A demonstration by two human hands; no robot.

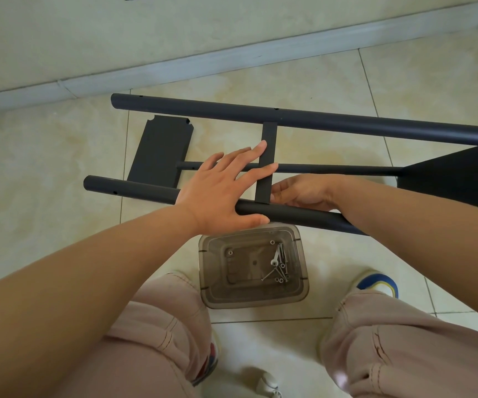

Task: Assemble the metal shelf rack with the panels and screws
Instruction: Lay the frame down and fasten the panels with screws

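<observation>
- Left hand (220, 188): fingers straight and spread wide, palm laid flat over near black round metal post (289, 215); fingertips touching black flat metal crossbar panel (267, 165).
- Right hand (304, 193): fingers curled at foot of crossbar panel where it meets near post; whether anything pinched, cannot tell.
- Far black round metal post (318, 119): lying on beige tiled floor (45, 173), joined to crossbar panel.
- Loose black flat metal shelf panel (160, 150): on floor, left of crossbar.
- Clear smoky plastic tub (212, 288): between knees, silver screws (279, 264) inside.
</observation>
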